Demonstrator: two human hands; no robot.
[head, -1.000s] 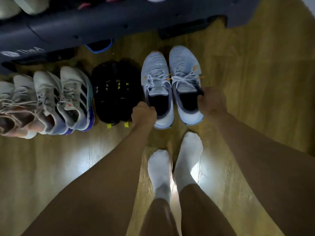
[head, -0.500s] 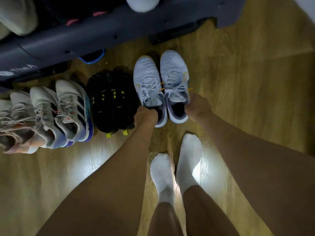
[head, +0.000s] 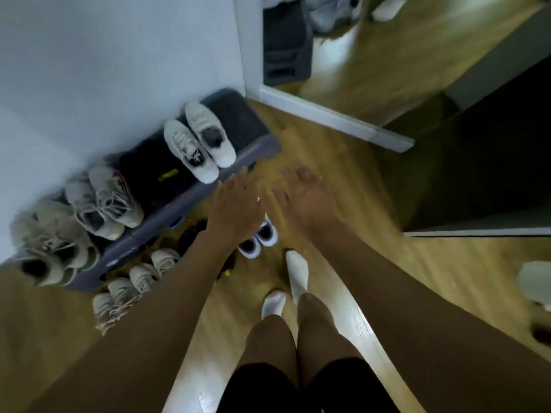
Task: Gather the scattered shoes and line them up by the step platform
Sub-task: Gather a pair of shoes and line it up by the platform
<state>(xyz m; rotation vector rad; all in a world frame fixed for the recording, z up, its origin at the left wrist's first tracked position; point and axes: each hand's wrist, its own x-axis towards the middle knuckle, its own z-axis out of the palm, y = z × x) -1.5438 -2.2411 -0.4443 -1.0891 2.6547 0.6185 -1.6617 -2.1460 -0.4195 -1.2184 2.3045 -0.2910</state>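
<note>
The dark grey step platform (head: 247, 126) stands against the white wall. A white pair of sneakers (head: 198, 143) and more pale pairs (head: 104, 201) sit on top of it. On the floor in front, a row runs along it: beige sneakers (head: 134, 281), a black pair (head: 190, 236) mostly hidden by my left arm, and the light grey pair (head: 262, 236) with dark openings. My left hand (head: 238, 204) and right hand (head: 304, 198) are raised above that grey pair, fingers spread, holding nothing.
My feet in white socks (head: 295, 275) stand on the wooden floor just behind the row. A mirror with a white frame (head: 334, 117) leans at the back right. A dark cabinet (head: 477, 162) stands at the right, and a white object (head: 533, 281) lies at the right edge.
Both hands have let go of the light grey pair and risen away from it with fingers spread. The view has pulled back and up, showing the wall and mirror.
</note>
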